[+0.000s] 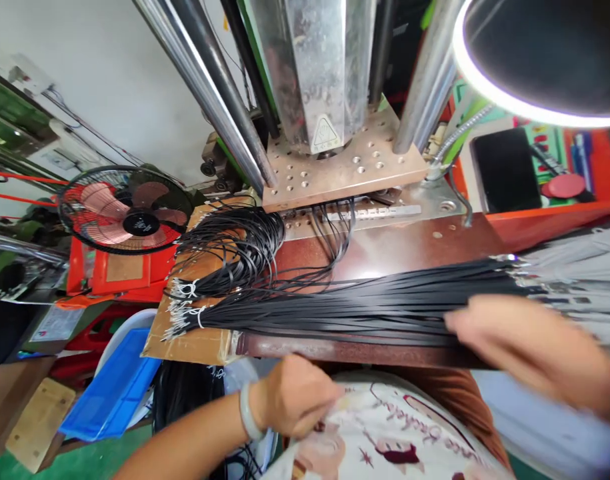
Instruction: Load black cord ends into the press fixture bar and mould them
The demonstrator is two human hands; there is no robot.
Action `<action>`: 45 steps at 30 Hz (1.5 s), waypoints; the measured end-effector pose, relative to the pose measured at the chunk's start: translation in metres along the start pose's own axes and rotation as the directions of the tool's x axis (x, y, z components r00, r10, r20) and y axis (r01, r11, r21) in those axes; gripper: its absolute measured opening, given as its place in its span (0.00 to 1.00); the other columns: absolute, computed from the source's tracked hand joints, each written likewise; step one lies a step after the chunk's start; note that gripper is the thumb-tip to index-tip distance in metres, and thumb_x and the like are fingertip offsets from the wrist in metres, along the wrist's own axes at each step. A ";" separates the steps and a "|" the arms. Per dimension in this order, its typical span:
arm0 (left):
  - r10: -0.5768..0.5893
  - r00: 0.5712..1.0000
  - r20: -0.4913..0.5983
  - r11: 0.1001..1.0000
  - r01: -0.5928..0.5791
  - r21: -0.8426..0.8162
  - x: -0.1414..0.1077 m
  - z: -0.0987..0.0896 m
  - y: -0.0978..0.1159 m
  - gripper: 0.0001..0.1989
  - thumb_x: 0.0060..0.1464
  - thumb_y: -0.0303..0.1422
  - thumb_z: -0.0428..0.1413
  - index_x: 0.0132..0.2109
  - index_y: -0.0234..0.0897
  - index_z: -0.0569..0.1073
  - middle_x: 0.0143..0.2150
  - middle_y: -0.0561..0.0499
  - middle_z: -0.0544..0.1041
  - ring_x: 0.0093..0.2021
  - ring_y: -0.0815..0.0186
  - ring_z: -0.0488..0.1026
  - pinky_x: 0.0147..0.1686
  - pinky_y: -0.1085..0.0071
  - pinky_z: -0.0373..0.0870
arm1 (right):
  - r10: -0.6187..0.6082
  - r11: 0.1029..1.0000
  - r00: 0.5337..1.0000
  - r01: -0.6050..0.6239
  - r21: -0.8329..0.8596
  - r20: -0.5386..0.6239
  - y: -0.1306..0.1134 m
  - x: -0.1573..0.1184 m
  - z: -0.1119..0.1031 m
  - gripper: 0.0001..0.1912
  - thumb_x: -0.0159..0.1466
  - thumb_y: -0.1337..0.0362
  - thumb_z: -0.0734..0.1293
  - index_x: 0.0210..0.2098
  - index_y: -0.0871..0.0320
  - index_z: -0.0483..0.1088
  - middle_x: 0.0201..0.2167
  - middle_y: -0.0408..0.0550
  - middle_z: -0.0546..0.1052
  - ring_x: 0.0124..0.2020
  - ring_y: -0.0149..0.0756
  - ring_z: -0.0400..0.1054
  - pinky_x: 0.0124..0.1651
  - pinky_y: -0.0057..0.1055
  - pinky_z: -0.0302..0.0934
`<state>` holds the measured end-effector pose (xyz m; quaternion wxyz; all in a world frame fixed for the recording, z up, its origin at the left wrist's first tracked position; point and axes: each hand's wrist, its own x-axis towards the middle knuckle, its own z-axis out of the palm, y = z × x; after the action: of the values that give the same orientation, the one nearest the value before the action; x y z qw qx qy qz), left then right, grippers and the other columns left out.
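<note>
Bundles (335, 310) tied at left end; strands (345, 241) under press plate (335, 183) seemingly outstanding; my left grip (301, 397) curled closed, right grip (515, 340) blurred, cannot tell

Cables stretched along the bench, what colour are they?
The cables are black, as the head view shows best.

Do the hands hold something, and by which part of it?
Nothing shows in the left hand. The right hand is blurred over the black cables; whether it grips them cannot be told.
</note>
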<state>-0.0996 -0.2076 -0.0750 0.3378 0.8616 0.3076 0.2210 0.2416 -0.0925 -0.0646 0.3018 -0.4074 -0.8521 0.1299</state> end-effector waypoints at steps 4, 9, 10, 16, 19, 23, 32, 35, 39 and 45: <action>0.065 0.990 -0.124 0.954 -0.025 0.300 0.085 -0.051 -0.002 0.19 0.63 0.24 0.42 0.58 0.30 0.67 0.51 0.38 0.77 0.53 0.61 0.74 0.52 0.64 0.72 | 0.092 0.879 0.992 -0.042 -0.475 0.084 0.070 0.115 -0.012 0.23 0.68 0.54 0.58 0.50 0.67 0.72 0.41 0.59 0.74 0.43 0.45 0.70 0.43 0.38 0.63; 0.041 0.978 0.204 0.856 -0.140 0.498 0.131 -0.033 -0.011 0.32 0.63 0.44 0.51 0.65 0.24 0.58 0.67 0.31 0.59 0.69 0.50 0.55 0.68 0.54 0.54 | -0.006 0.884 0.933 0.173 -0.435 0.359 0.108 0.150 0.000 0.21 0.71 0.58 0.55 0.44 0.68 0.74 0.42 0.53 0.72 0.45 0.37 0.66 0.47 0.33 0.57; 0.060 0.963 0.263 0.840 -0.192 0.508 0.131 -0.027 -0.011 0.35 0.61 0.48 0.51 0.65 0.24 0.58 0.68 0.31 0.57 0.70 0.48 0.53 0.69 0.52 0.51 | -0.022 0.882 0.929 0.191 -0.431 0.369 0.109 0.146 -0.001 0.22 0.72 0.58 0.55 0.43 0.67 0.74 0.41 0.51 0.72 0.44 0.36 0.65 0.47 0.33 0.56; -0.114 0.993 0.002 0.862 0.098 0.497 0.137 -0.028 -0.011 0.29 0.66 0.43 0.45 0.66 0.28 0.55 0.68 0.33 0.58 0.68 0.53 0.56 0.66 0.54 0.57 | 0.039 0.884 0.987 0.038 -0.466 0.156 0.083 0.103 -0.030 0.18 0.69 0.59 0.59 0.48 0.66 0.71 0.42 0.57 0.74 0.46 0.45 0.67 0.48 0.40 0.59; -0.301 0.953 -0.036 0.818 0.277 0.504 0.152 -0.046 -0.013 0.18 0.65 0.32 0.45 0.58 0.31 0.65 0.56 0.38 0.70 0.56 0.56 0.70 0.57 0.59 0.68 | 0.035 0.954 0.997 -0.052 -0.295 -0.063 0.049 0.066 -0.040 0.15 0.67 0.59 0.61 0.47 0.64 0.70 0.40 0.57 0.75 0.42 0.44 0.69 0.48 0.39 0.63; -0.473 0.865 0.166 0.797 0.340 0.498 0.166 -0.071 -0.015 0.16 0.64 0.41 0.49 0.48 0.33 0.71 0.44 0.44 0.74 0.43 0.59 0.74 0.46 0.64 0.70 | 0.018 0.989 0.972 -0.051 -0.136 -0.233 0.018 0.007 -0.036 0.09 0.65 0.64 0.65 0.45 0.56 0.70 0.39 0.50 0.77 0.39 0.41 0.72 0.49 0.38 0.64; -0.512 0.682 0.522 0.849 0.495 0.186 0.181 -0.105 -0.016 0.15 0.62 0.39 0.50 0.29 0.35 0.64 0.25 0.57 0.65 0.26 0.72 0.61 0.27 0.75 0.56 | 0.302 0.942 0.846 -0.336 -0.001 -0.440 0.018 -0.037 -0.017 0.10 0.62 0.65 0.68 0.44 0.51 0.72 0.37 0.47 0.77 0.37 0.41 0.72 0.46 0.39 0.66; -0.465 0.690 0.556 0.854 0.514 0.076 0.186 -0.113 -0.014 0.18 0.55 0.42 0.57 0.27 0.35 0.62 0.23 0.60 0.60 0.24 0.74 0.56 0.25 0.76 0.52 | 0.281 0.949 0.850 -0.315 -0.003 -0.446 0.017 -0.036 -0.017 0.10 0.62 0.66 0.68 0.43 0.52 0.72 0.37 0.48 0.77 0.38 0.42 0.72 0.47 0.40 0.66; -0.388 0.685 0.616 0.749 0.624 -0.222 0.199 -0.123 -0.004 0.15 0.53 0.40 0.58 0.28 0.33 0.65 0.25 0.56 0.66 0.26 0.73 0.63 0.28 0.76 0.60 | 0.265 0.951 0.861 -0.308 -0.030 -0.433 0.018 -0.036 -0.015 0.08 0.62 0.65 0.68 0.43 0.53 0.71 0.37 0.49 0.77 0.39 0.42 0.73 0.47 0.39 0.66; -0.307 0.672 0.674 0.592 0.689 -0.417 0.224 -0.111 -0.013 0.18 0.47 0.42 0.65 0.29 0.32 0.69 0.24 0.53 0.72 0.23 0.72 0.68 0.26 0.75 0.66 | 0.208 0.962 0.814 -0.272 -0.039 -0.542 0.018 -0.037 -0.020 0.08 0.60 0.64 0.69 0.40 0.53 0.73 0.33 0.47 0.78 0.35 0.40 0.73 0.44 0.37 0.67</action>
<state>-0.0102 0.0017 0.0294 0.7324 0.5857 0.3439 -0.0466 0.2835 -0.1104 -0.0723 0.4836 -0.5482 -0.6823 -0.0002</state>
